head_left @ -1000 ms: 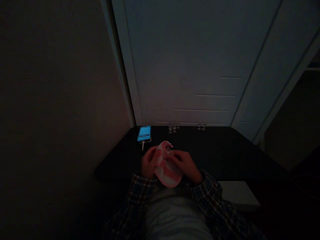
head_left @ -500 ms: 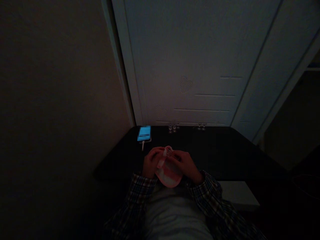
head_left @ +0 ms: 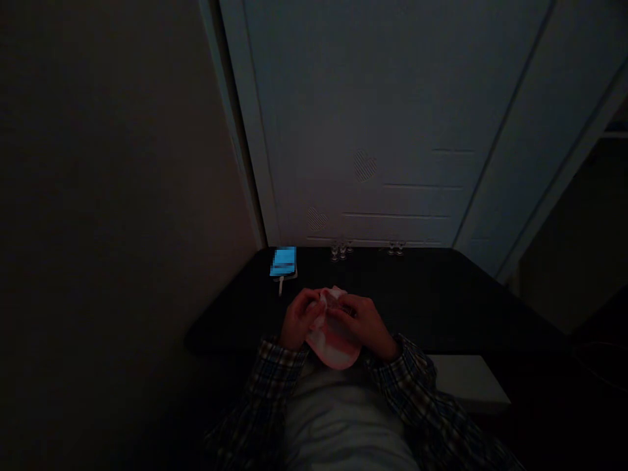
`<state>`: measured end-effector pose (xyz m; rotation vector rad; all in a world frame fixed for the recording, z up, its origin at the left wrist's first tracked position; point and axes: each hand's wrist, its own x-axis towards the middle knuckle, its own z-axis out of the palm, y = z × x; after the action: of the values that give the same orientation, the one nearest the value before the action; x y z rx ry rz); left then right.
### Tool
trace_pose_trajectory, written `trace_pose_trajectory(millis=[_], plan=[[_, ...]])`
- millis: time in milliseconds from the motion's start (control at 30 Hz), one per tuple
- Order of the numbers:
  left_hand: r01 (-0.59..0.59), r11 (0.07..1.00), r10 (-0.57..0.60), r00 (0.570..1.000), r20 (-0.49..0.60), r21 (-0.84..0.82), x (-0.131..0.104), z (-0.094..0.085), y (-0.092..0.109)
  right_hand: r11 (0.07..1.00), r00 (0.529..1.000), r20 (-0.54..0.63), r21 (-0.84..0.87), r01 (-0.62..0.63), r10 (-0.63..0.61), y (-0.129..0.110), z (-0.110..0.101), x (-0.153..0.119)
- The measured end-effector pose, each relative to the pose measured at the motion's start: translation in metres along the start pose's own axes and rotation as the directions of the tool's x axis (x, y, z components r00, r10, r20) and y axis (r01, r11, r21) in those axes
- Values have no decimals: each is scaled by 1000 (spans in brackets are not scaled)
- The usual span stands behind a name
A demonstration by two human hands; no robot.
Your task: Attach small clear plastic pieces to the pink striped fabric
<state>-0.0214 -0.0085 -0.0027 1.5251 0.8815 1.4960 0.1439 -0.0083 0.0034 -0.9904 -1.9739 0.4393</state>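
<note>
Close to my body, at the near edge of the dark table, a soft pink-and-white item [head_left: 338, 353] with a rounded lower edge hangs between my hands. Its kind is hard to make out in the dim light. My left hand [head_left: 300, 317] pinches its upper left part, fingers bent inward. At the upper right, my right hand [head_left: 366, 322] grips the same item with thumb and fingers curled together. The fingertips of both hands nearly meet at its top, where the material looks bunched, and partly cover it.
A lit phone [head_left: 283, 261] with a white cable [head_left: 280, 286] lies at the back left of the table [head_left: 441, 301]. Several small clear glass-like pieces [head_left: 338, 252] stand along the back, before a pale panel with heart patterns. A white box-like object [head_left: 468, 379] is low at right.
The top of the pink-and-white item has been folded or bunched between my fingers, and the loop that stood up there no longer shows. My left fingers have curled inward slightly.
</note>
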Motion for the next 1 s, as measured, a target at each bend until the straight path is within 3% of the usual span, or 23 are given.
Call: trace_pose_trajectory(millis=[200, 300, 400, 500, 567, 633, 733, 867, 1000], plan=[[40, 998, -39, 998, -43, 40, 2, 1, -2, 999, 998, -62, 35, -20, 22, -2, 1, 1], [67, 997, -65, 995, -73, 25, 3, 2, -3, 992, 988, -113, 80, -96, 105, 1, 0, 2], [99, 995, -93, 985, -148, 31, 4, 1, -7, 970, 936, -258, 103, -219, 239, 12, -10, 2], [129, 991, -118, 968, -222, 36, 4, 0, -11, 967, 870, -432, 24, -254, 239, 32, -28, -2], [131, 991, -119, 964, -237, 35, 4, -1, -13, 946, 838, -477, -40, -323, 266, 48, -43, -7], [127, 991, -118, 968, -223, 28, 5, -1, -14, 921, 827, -462, -55, -386, 319, 63, -57, -11], [135, 991, -130, 969, -209, 10, 5, -1, -13, 899, 861, -328, -69, -432, 389, 82, -78, -15], [143, 990, -138, 969, -203, 9, 5, 1, -8, 862, 895, -249, -267, -431, 371, 108, -101, -13], [156, 988, -153, 971, -186, -1, 6, 1, -8, 779, 876, -240, -402, -481, 418, 138, -121, -4]])
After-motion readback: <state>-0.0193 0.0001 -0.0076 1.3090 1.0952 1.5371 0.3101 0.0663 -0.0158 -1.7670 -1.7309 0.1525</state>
